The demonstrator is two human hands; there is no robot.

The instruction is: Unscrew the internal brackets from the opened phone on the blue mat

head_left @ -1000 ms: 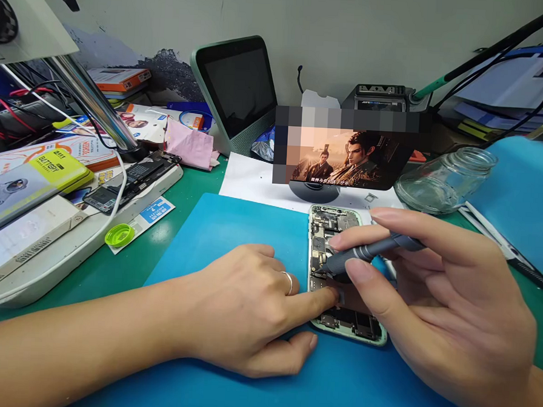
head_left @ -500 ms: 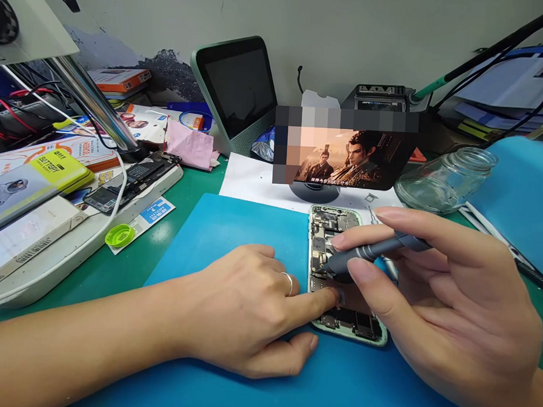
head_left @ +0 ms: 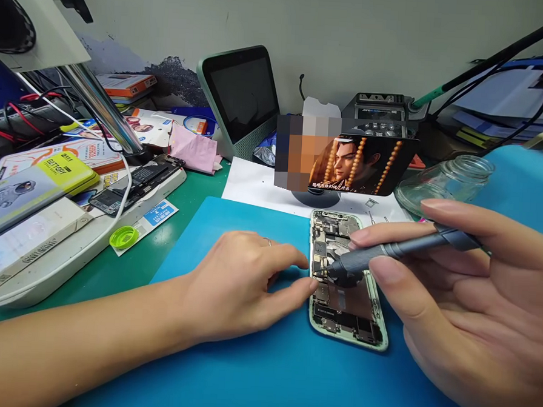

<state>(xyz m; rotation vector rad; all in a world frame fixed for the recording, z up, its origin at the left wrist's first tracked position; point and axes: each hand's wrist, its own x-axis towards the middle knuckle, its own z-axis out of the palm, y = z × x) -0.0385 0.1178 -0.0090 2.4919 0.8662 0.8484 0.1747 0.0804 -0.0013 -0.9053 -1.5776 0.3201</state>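
Note:
An opened phone (head_left: 348, 298) with a pale green frame lies face up on the blue mat (head_left: 234, 226), its boards and inner parts exposed. My right hand (head_left: 467, 299) grips a dark grey pen-shaped screwdriver (head_left: 391, 249) between thumb and fingers. The tool slants down to the left, its tip at the board along the phone's left side. At that same edge is my left hand (head_left: 244, 287), thumb tip against the frame and index fingertip just above it, with a gap between them. The left hand's other fingers are curled and mostly hidden.
Behind the phone, a lit video screen (head_left: 364, 166) stands on a round base over white paper (head_left: 245, 181). A glass jar (head_left: 445, 185) is at right. Leftward are another opened phone (head_left: 136, 184), a green cap (head_left: 124, 237), boxes (head_left: 33, 239) and a metal post (head_left: 98, 109).
My left index finger has drawn back from inside the phone to its left edge, beside the thumb. The right hand has shifted slightly right, the screwdriver tip still at the board.

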